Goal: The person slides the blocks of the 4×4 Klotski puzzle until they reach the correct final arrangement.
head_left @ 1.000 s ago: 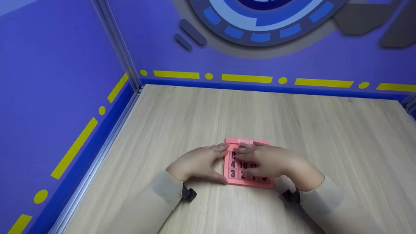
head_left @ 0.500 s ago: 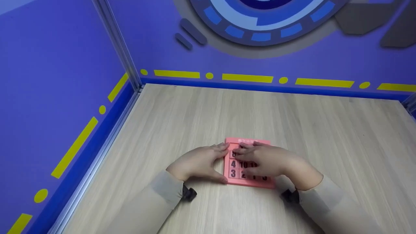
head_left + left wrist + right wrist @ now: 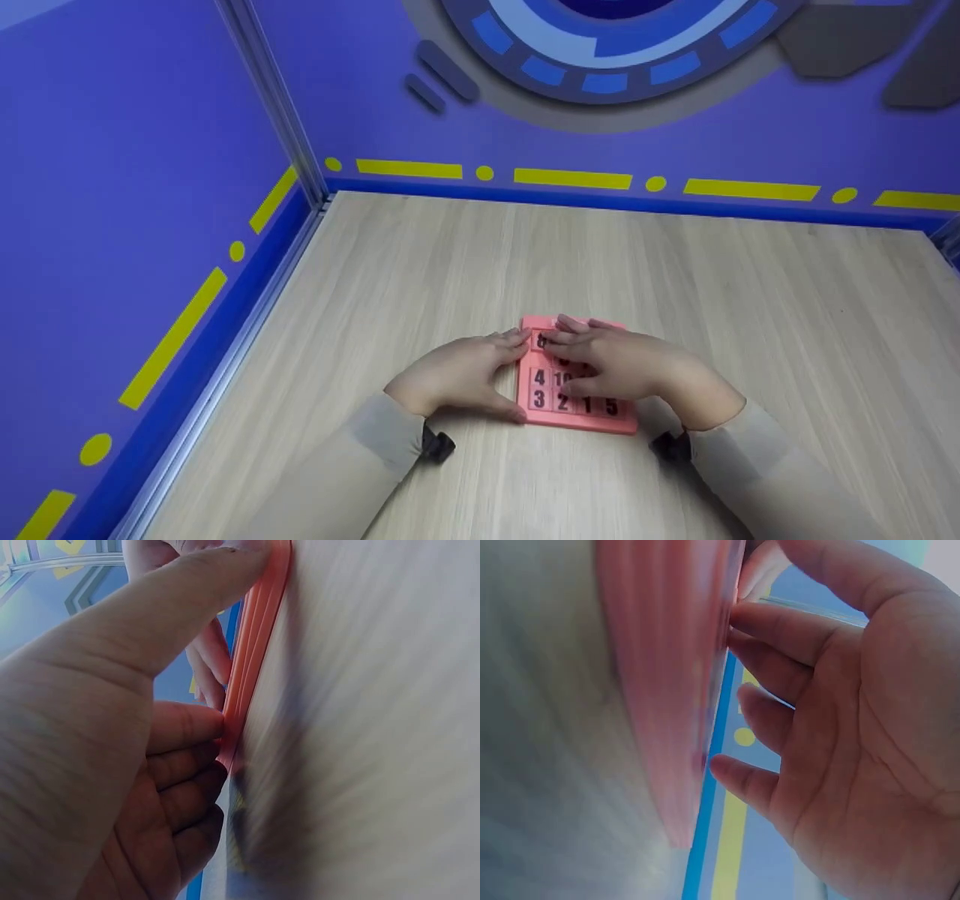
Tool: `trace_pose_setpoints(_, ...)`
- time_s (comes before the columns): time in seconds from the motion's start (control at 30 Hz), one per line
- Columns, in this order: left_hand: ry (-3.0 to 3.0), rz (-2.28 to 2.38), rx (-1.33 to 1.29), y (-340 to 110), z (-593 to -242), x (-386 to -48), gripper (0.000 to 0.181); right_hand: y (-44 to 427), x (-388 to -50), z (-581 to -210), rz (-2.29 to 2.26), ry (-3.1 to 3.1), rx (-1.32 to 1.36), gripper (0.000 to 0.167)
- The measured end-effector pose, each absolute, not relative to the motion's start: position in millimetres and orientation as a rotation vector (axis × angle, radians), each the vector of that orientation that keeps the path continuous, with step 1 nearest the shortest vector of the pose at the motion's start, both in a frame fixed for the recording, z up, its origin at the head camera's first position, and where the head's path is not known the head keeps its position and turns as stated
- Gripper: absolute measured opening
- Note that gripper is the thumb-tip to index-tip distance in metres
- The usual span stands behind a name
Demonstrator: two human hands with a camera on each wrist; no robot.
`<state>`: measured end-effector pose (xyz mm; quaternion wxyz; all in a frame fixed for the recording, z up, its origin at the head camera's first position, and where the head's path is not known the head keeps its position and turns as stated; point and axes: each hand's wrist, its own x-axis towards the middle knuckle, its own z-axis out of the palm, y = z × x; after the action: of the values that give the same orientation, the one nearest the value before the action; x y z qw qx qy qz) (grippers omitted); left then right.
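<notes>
A pink sliding number puzzle (image 3: 622, 427) lies flat on the table, its tiles showing black numbers. My left hand (image 3: 465, 375) rests against the puzzle's left edge, thumb near the front corner and fingertips farther back. In the left wrist view, that thumb and the index finger touch the pink rim (image 3: 259, 630). My right hand (image 3: 626, 364) reaches over the tiles with fingers extended, an index fingertip on the 8 tile (image 3: 538, 341) at the back left. Below the 8 is a bare pink slot (image 3: 539, 359). Several tiles are hidden under the right hand.
The pale wooden table (image 3: 420, 270) spreads around the puzzle. Blue panels (image 3: 150, 150) with yellow markings stand at the left and back, joined by a metal post (image 3: 274, 97). A small black device (image 3: 436, 445) sits at the left wrist, another (image 3: 670, 448) at the right.
The 8 tile has slid back from the second row to the top row, leaving a slot beneath it. My right fingers moved slightly away from me; the left hand stayed in place.
</notes>
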<state>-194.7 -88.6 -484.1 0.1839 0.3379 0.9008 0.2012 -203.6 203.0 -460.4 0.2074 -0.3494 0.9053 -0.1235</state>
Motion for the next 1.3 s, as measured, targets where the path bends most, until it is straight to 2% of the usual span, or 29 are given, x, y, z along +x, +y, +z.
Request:
trace_pose_setpoints(0.53, 2.545, 0.571, 0.957, -89, -485, -193, 0.113, 205, -203, -459, -0.375, 2.544, -0.990, 0.076)
trace_pose_setpoints(0.8, 2.552, 0.567, 0.961, -89, -485, -193, 0.113, 210, -180, -455, -0.371, 2.493, -1.025, 0.075)
trace_pose_setpoints(1.03, 2.549, 0.563, 0.962, -89, -483, -193, 0.112, 207, -156, -458, -0.364, 2.444, -1.085, 0.081)
trace_pose_setpoints(1.3, 2.549, 0.560, 0.958, -88, -483, -193, 0.112, 207, -157, -458, -0.339, 2.443, -1.095, 0.080)
